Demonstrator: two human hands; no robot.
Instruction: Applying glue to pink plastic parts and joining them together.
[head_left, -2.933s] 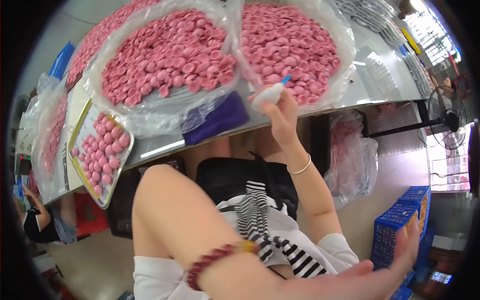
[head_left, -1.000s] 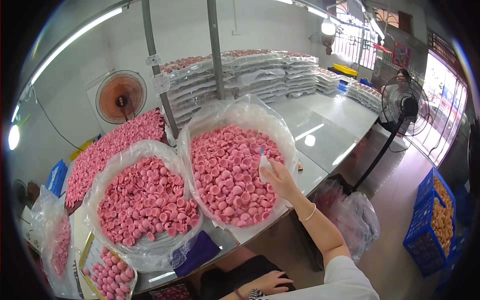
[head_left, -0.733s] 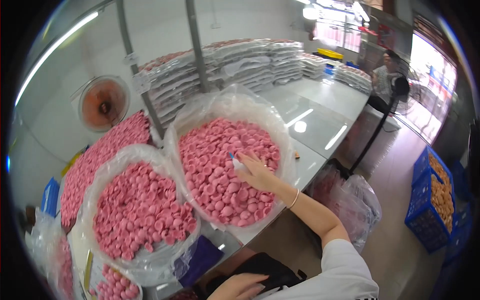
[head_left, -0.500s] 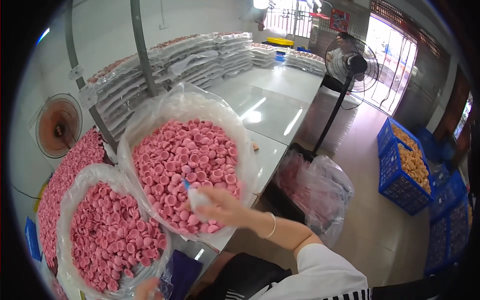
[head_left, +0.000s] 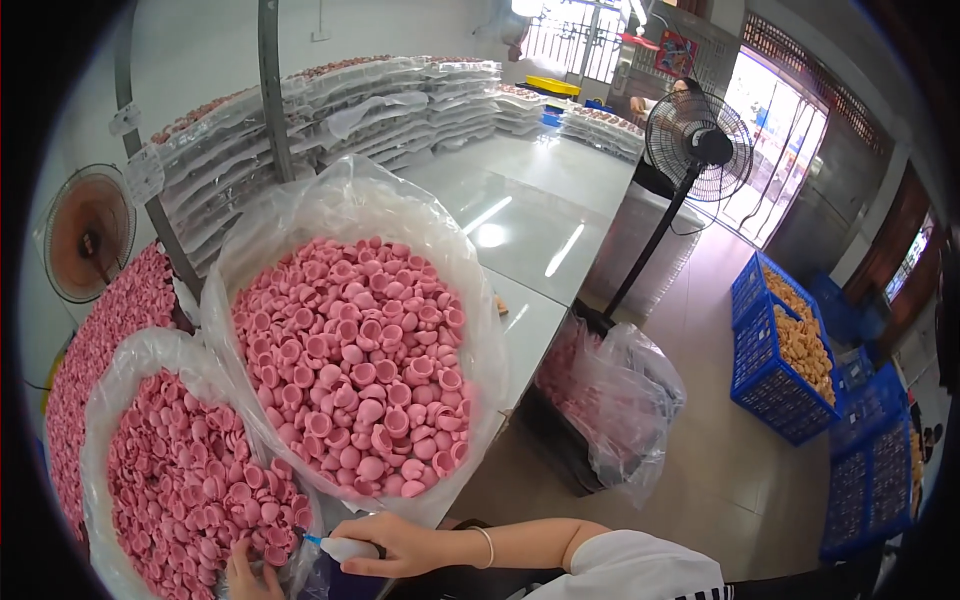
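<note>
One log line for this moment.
left hand: at pink shells, grip unclear | right hand: holding white bottle, blue nozzle toward left hand

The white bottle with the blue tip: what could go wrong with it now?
The right hand holds the white bottle with its blue tip toward the left hand. If there's something runny inside, squeezing too hard might drip it on the fingers or the pink cups.

Also, the plastic bag around those cups is open on top and both hands are close, so a bump might knock a few out.
</note>
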